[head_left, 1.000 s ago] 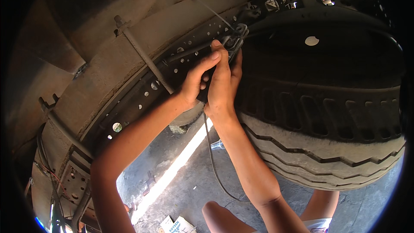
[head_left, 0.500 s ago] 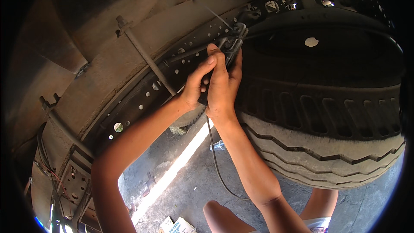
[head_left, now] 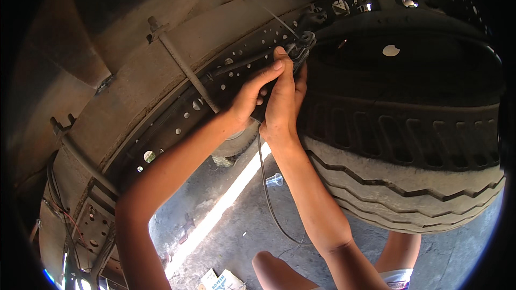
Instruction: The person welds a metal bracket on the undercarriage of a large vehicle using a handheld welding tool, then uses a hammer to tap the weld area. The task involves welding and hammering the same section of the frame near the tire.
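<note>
Under a vehicle, my right hand [head_left: 280, 108] is wrapped round a dark metal-and-black handheld tool [head_left: 302, 48], whose upper end pokes out past the fingertips beside the perforated frame rail [head_left: 209, 92]. My left hand [head_left: 247, 96] is closed against it from the left, its thumb lying over my right hand; most of what both grip is hidden. A thin dark cable [head_left: 267, 209] hangs from below my hands to the concrete floor. A thin rod [head_left: 279, 19] slants down toward the tool's upper end.
A large tyre [head_left: 403, 182] fills the right side. At left are a rusty beam [head_left: 123, 80], bolted rods [head_left: 183, 64] and wires [head_left: 54, 188]. On the floor [head_left: 209, 193] lie a clear plastic cup [head_left: 274, 180] and pieces of cardboard [head_left: 226, 282], near my bare knees.
Both my hands and the tool have shifted a little up and to the right since half a second ago, after dipping slightly before that. Their grip looks the same.
</note>
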Demonstrator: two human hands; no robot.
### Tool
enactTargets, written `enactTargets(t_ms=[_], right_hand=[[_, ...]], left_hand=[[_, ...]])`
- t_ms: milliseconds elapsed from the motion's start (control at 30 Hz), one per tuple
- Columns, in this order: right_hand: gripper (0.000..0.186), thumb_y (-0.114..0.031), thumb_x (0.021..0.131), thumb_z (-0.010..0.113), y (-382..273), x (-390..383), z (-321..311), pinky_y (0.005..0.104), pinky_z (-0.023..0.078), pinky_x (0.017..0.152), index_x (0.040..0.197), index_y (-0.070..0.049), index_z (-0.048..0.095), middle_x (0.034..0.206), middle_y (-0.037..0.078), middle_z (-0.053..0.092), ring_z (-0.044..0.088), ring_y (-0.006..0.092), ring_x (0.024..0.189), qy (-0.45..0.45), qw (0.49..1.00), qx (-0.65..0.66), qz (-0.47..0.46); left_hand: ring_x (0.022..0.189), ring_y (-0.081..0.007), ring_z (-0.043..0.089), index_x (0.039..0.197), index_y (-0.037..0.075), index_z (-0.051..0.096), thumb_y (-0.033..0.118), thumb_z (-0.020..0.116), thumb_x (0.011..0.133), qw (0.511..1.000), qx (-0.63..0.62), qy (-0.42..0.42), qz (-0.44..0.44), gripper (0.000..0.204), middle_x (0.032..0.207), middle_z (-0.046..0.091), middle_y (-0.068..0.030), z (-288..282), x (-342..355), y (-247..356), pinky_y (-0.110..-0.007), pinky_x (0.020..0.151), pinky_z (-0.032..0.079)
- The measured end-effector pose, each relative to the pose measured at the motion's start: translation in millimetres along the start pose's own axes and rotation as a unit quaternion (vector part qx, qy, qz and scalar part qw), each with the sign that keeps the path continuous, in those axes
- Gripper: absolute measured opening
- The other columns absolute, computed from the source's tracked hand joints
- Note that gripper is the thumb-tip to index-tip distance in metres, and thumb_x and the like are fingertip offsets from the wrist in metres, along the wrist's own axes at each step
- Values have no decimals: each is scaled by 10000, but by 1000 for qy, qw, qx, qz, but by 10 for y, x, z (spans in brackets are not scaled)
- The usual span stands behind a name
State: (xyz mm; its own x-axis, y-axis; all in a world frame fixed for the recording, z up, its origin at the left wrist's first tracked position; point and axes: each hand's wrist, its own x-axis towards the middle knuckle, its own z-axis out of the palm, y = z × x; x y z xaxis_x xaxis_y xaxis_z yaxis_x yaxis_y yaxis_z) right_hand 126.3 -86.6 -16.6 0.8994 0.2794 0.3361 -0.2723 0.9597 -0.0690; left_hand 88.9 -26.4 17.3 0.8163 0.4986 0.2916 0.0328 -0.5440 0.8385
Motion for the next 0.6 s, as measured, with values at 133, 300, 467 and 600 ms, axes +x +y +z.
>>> enactTargets(t_ms=[133,300,467,600], right_hand=[[533,-351,951,673,-14,-15,-8,212,402,577,1360,-84,458,925,-30,569,492,33,725,-5,1000,-3,6],[376,-337,951,663,-48,-46,5,229,445,743,1238,-110,576,986,-41,593,545,53,892,-1,999,-26,24],[375,-319,959,652,-63,-47,13,224,441,752,1254,-101,572,993,-45,593,543,53,893,-10,1000,-24,6],[382,-306,963,647,-68,-54,22,227,442,775,1270,-93,567,1001,-43,594,542,55,906,1,1000,-25,4]], left_hand=[[799,-43,407,1002,208,724,672,705,780,1000,-12,4,-4,515,891,541,101,7,-6,-21,-224,678,305],[786,-47,386,1034,212,716,675,695,784,1000,-11,2,-6,526,894,528,105,27,-53,6,-223,678,294],[798,-50,384,1092,215,701,690,667,792,1000,20,0,3,563,917,525,101,5,-59,8,-228,682,293],[802,-53,384,1120,207,690,690,648,799,1000,26,-8,1,582,928,524,96,3,-71,21,-230,679,291]])
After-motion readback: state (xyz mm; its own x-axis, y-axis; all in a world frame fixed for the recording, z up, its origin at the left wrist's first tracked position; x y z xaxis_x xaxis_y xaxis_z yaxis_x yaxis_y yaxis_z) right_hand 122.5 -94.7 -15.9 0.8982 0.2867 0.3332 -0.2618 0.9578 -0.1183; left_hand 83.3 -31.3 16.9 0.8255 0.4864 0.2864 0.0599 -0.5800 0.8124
